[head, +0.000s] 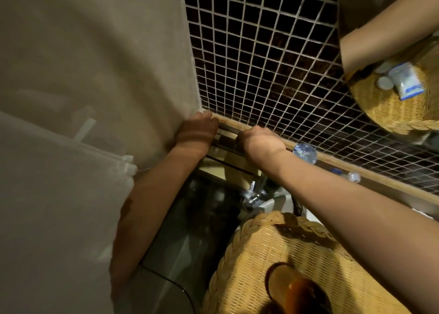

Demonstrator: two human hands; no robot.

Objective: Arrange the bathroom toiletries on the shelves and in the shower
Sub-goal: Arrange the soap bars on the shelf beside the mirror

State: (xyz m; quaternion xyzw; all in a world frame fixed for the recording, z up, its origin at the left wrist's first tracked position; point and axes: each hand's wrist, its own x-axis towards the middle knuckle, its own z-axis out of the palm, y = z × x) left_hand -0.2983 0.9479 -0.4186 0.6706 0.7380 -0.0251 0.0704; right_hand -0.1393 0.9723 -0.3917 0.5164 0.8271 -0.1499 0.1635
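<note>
1. Fingers of the left hand curl over the end of a narrow ledge where the plain wall meets the dark mosaic tile; what they grip, if anything, cannot be told.
2. Right hand sits just beside it on the same ledge, fingers curled down behind the knuckles; grip hidden.
3. Between the two hands lies a dark flat strip or bar, detail too dim to read.
4. Clear bottle lies on the ledge just right of the right wrist; a smaller capped bottle further along.
5. Wicker basket below the right forearm, an amber bottle inside.
6. Upper right: a second wicker basket holding small white packets.
</note>
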